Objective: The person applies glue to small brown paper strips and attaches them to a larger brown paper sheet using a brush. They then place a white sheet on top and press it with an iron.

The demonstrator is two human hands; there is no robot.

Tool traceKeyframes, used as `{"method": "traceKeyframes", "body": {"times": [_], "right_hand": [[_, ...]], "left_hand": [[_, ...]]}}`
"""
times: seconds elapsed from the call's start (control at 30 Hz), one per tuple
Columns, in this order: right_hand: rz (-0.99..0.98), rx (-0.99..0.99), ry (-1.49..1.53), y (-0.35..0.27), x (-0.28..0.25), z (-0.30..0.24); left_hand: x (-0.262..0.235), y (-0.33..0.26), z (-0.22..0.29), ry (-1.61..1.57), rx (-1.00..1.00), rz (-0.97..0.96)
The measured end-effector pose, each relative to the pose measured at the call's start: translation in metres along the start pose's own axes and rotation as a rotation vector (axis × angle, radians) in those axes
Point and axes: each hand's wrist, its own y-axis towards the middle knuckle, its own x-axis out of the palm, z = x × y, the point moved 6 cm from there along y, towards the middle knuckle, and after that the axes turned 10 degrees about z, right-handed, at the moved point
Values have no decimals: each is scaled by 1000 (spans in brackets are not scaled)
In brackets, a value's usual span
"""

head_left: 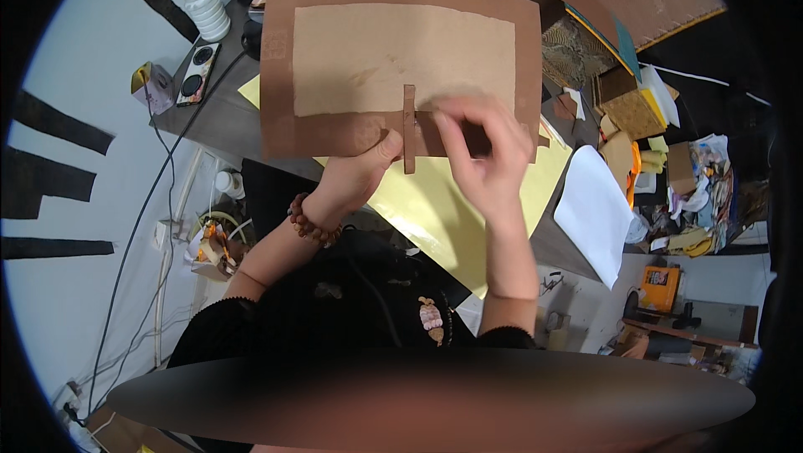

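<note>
A large brown leather-like panel (pixel 276 76) with a lighter tan rectangle (pixel 360 43) on its face is held up over the table. My left hand (pixel 360 168) grips its lower edge, thumb on the face and fingers hidden behind. Just right of that thumb, a narrow brown strip (pixel 409 131) stands upright across the lower border, its bottom end reaching past the edge. Close to the strip's right side, my right hand (pixel 489 148) is bent with thumb and forefinger pinched together. Those fingertips are slightly blurred, and whatever they hold is too small to make out.
Under the panel, a glossy yellow sheet (pixel 435 219) lies on the grey table (pixel 238 131). White sheets (pixel 594 210) overhang the right edge. A black cable (pixel 150 194) runs down the left. Several boxes and scraps crowd the right, near an open carton (pixel 631 106).
</note>
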Motion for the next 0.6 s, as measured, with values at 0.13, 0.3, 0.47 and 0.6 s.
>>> {"method": "traceKeyframes", "body": {"times": [0.13,0.3,0.47,0.6], "right_hand": [[95,-196,-8,-39,-4,-18],[226,-442,-250,-69,10,-26],[226,-454,-209,-74,14,-26],[198,-434,-223,-72,16,-26]], "left_hand": [[1,-4,11,31,37,67],[6,-8,11,16,-26,58],[7,-8,15,-6,6,97],[11,-8,18,-21,-9,122]]}}
